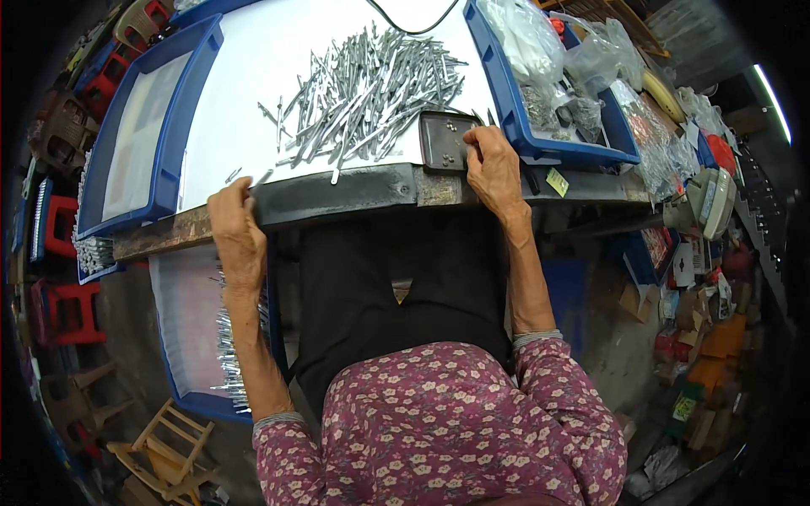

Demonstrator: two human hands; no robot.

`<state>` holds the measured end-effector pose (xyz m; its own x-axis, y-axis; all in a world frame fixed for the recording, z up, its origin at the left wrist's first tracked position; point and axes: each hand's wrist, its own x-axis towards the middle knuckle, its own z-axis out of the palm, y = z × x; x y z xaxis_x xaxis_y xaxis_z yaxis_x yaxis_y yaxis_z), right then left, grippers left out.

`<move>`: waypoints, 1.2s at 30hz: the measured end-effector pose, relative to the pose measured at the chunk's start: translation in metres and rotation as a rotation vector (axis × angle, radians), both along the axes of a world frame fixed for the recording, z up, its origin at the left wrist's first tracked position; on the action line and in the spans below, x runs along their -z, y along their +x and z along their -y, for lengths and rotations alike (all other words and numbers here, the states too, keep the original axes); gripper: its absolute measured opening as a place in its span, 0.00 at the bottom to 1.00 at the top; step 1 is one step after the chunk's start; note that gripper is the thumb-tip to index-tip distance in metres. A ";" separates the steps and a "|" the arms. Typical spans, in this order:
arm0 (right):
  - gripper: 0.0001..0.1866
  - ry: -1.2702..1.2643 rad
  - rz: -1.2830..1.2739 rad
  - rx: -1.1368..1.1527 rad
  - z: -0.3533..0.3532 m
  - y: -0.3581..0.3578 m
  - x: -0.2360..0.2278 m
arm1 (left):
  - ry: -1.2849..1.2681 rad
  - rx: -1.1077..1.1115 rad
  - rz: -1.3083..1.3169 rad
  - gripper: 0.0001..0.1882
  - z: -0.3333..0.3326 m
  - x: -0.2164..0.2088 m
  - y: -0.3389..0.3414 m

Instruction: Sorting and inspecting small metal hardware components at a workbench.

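A large heap of slim silver metal pieces [371,97] lies on the white tabletop [232,93]. My left hand [236,232] is at the table's front edge, left of the heap, with its fingers curled together. Small metal pieces lie close to its fingertips, and whatever is between them is hidden. My right hand [496,173] is at the right side of a small dark square tray [432,139] that holds several tiny round bits. Its thumb and index finger are pinched together at the tray's rim; anything held there is too small to make out.
A blue tray [164,181] stands on the left, and a blue bin [582,152] with plastic bags on the right. Below the table edge, another blue tray [181,371] holds metal pieces. Red stools [72,312] and a wooden chair [169,447] stand at left.
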<state>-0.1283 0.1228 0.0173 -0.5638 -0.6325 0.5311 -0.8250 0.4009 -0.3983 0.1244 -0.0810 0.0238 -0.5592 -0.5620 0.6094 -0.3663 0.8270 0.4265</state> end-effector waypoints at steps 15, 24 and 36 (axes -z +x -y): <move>0.04 0.051 -0.236 -0.096 0.014 -0.025 0.027 | -0.182 0.243 0.072 0.17 -0.050 -0.002 -0.044; 0.04 0.303 -0.191 -0.079 0.022 -0.027 0.013 | -0.190 0.360 0.001 0.08 -0.064 0.004 -0.058; 0.04 0.173 -0.073 -0.080 0.022 -0.023 0.012 | 0.259 0.675 -0.201 0.16 -0.069 -0.004 -0.057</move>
<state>-0.1509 0.1005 0.0055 -0.4718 -0.7590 0.4487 -0.8813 0.3899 -0.2671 0.0674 -0.0124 0.0276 -0.7251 -0.2755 0.6311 0.2909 0.7081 0.6434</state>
